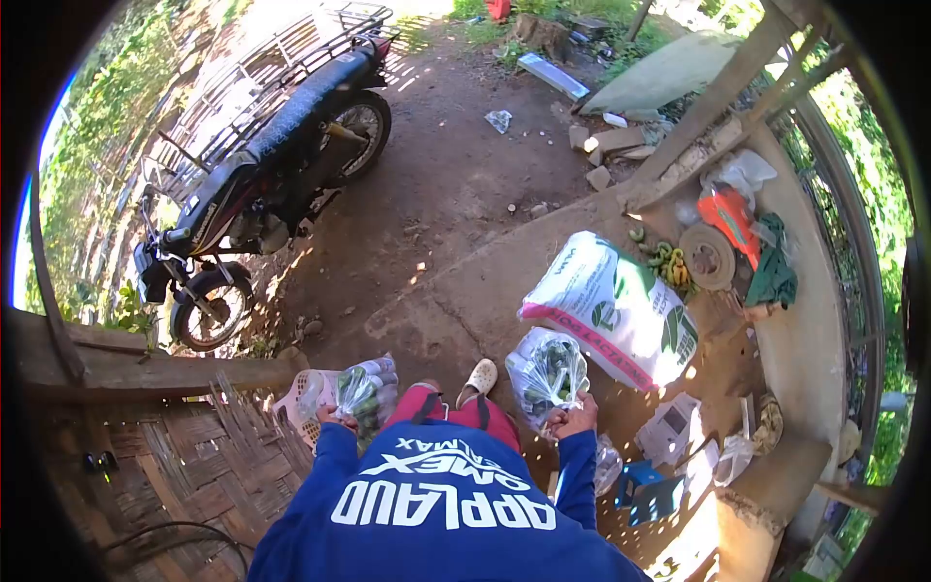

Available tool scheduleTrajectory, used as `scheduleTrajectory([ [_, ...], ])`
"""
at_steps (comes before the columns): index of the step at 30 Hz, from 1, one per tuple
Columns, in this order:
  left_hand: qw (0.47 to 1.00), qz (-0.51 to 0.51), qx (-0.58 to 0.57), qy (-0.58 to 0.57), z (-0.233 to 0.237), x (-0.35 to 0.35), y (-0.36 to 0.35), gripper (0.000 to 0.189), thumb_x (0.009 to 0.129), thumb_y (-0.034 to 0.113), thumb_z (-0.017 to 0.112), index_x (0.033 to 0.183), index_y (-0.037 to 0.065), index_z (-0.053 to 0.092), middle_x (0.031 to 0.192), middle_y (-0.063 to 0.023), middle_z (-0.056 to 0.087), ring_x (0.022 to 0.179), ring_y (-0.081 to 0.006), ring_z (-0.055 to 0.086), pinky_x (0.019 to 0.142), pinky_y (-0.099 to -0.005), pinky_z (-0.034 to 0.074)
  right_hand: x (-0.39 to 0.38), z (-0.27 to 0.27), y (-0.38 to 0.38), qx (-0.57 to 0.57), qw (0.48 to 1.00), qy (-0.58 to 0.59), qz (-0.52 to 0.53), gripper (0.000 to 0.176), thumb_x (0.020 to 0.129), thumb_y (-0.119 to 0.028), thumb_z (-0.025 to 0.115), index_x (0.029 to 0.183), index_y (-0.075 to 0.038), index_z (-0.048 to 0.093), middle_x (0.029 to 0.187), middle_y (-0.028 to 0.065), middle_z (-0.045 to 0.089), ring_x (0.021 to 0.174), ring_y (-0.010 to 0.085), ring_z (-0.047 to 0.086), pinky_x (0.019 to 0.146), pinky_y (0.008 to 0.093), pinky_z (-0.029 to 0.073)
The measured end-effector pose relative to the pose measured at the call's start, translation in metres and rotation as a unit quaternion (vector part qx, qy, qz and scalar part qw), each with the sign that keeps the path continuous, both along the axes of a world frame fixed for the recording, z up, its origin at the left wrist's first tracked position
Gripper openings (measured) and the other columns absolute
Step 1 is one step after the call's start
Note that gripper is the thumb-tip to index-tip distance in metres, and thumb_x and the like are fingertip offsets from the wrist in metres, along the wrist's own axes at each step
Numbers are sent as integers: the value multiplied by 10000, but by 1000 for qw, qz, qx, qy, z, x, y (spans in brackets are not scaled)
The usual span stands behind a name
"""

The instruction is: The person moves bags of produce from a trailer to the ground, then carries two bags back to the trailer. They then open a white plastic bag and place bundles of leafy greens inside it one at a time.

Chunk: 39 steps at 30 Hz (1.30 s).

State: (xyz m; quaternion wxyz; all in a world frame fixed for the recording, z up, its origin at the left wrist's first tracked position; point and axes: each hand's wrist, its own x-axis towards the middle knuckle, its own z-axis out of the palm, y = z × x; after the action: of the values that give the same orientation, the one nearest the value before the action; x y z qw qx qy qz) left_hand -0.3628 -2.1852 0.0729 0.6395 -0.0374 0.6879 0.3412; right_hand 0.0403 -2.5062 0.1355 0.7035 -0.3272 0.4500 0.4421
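My left hand [337, 418] is closed on the gathered neck of a clear plastic bag of green produce [372, 386], low at the left beside my leg. On the other side, my right hand [575, 417] grips the twisted top of a second clear plastic bag of green produce [549, 372]. What kind of produce the bags hold is hard to make out through the plastic. A pink perforated basket [296, 409] is partly hidden behind the left bag. Just beyond the right bag lies a full white sack [621, 306] with a pink band.
A motorcycle [267, 165] with a rack stands at the upper left. Bananas [669, 264] and a round, disc-like object [707, 257] lie beyond the sack. A blue box [648, 493] sits at the lower right. A woven wall [194, 456] borders my left, with a wooden post [718, 102] at upper right.
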Motion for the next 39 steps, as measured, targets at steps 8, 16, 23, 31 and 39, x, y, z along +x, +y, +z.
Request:
scheduleTrajectory([
  [8, 716, -394, 329, 474, -16, 50, 16, 276, 626, 164, 576, 824, 94, 397, 736, -69, 432, 589, -157, 444, 515, -293, 402, 135, 38, 115, -29, 998, -54, 26, 432, 656, -394, 551, 916, -105, 363, 593, 44, 326, 462, 157, 316, 425, 270, 281],
  [16, 667, -387, 352, 531, -103, 151, 137, 389, 555, 80, 603, 881, 75, 392, 749, -107, 449, 685, -202, 474, 625, -310, 413, 244, 6, 231, -130, 991, -4, -2, 439, 636, -294, 594, 961, -96, 375, 684, 61, 334, 505, 162, 308, 448, 263, 290],
  [23, 992, 96, 8, -87, -90, 264, 262, 269, 583, 241, 552, 760, 120, 389, 562, -49, 389, 404, -202, 371, 348, -323, 313, 347, 18, 322, -104, 992, -56, 42, 377, 615, -272, 604, 866, -65, 413, 642, 35, 340, 500, 151, 318, 434, 240, 271],
  [31, 981, 152, -41, -117, -88, 406, 401, 238, 587, 287, 502, 710, 132, 370, 513, -12, 295, 359, -141, 256, 322, -243, 206, 456, -15, 427, -105, 993, -27, 43, 411, 649, -272, 578, 930, -81, 347, 718, 58, 330, 564, 172, 331, 482, 263, 304],
  [39, 987, 157, -39, -24, -116, 569, 514, 238, 616, 321, 483, 615, 110, 374, 436, -47, 316, 310, -186, 286, 285, -297, 227, 620, -187, 507, -9, 966, -65, 250, 467, 641, -397, 563, 823, -50, 309, 719, 91, 377, 645, 246, 379, 622, 382, 346],
])
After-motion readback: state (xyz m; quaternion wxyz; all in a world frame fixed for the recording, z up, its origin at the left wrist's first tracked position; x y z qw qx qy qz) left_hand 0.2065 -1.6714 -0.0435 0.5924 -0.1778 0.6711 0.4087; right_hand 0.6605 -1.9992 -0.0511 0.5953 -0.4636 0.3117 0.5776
